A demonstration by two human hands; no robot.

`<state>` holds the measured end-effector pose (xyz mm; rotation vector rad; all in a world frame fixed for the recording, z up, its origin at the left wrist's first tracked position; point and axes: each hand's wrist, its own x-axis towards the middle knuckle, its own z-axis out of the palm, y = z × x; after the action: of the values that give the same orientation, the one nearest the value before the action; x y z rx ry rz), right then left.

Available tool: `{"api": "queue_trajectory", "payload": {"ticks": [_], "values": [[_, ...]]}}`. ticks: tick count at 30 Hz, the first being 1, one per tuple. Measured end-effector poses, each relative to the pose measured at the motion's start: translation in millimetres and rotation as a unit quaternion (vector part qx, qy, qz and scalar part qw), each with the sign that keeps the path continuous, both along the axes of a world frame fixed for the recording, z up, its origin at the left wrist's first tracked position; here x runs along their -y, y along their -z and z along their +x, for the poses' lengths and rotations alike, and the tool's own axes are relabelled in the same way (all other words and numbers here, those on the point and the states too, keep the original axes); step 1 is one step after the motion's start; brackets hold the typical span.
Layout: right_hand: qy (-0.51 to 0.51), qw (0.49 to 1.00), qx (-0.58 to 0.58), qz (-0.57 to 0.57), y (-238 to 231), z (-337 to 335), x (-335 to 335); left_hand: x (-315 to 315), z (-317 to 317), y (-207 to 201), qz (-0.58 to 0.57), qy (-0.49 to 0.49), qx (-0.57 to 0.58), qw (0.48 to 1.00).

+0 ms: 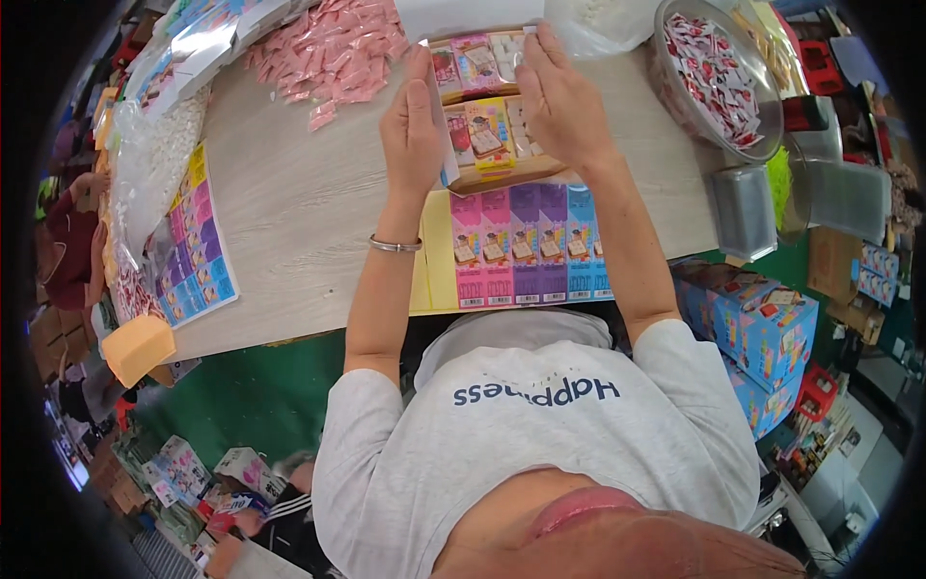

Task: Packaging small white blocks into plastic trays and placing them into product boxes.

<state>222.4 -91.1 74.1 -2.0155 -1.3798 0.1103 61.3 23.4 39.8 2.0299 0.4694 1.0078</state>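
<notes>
1. Centrally, left hand (410, 130): fingers straight and held together, palm pressed flat against the left edge of a shallow tray (502, 176), gripping nothing.
2. Right hand (562, 104): fingers slightly spread, laid over the tray's right edge and top corner; resting, not clamped.
3. Tray: sits on the pale wood bench (299, 212) between both hands, filled with small printed packets (489, 130) in pink and yellow, plus white pieces.
4. Handling, as a judgement: thin, light card, likely to flex; packets loose and apt to slide. Best taken by the two long sides, kept level.
5. Just below the tray: fanned card sleeves (526, 246) in yellow, pink, purple and blue, overhanging the bench edge.
6. Upper left: heap of pink sachets (333, 53); printed sheets (198, 256) at left.
7. Right: round bowl (762, 87) of red-and-white wrapped sweets, a clear tub (745, 207) close by, crowding that side.
8. Lower right: blue cartons (762, 338) beside the bench.
</notes>
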Motion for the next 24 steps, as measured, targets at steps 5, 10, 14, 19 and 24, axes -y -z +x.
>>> {"api": "queue_trajectory", "payload": {"ticks": [5, 10, 14, 19, 24], "values": [[-0.070, 0.907, -0.063, 0.411, 33, 7, -11, -23, -8, 10, -0.096, 0.044, 0.048, 0.993], [0.089, 0.985, -0.095, 0.117, 29, 30, -13, -27, -2, -3, -0.060, -0.001, -0.004, 0.998], [0.098, 0.957, -0.252, 0.106, 4, 50, -27, -43, 0, -7, -0.296, 0.043, -0.061, 0.952], [-0.097, 0.857, -0.492, 0.120, 77, 109, -40, -65, 9, 12, -0.328, 0.154, 0.050, 0.931], [-0.082, 0.871, -0.476, 0.093, 54, 97, -36, -63, 3, 9, -0.311, 0.134, 0.024, 0.940]]}}
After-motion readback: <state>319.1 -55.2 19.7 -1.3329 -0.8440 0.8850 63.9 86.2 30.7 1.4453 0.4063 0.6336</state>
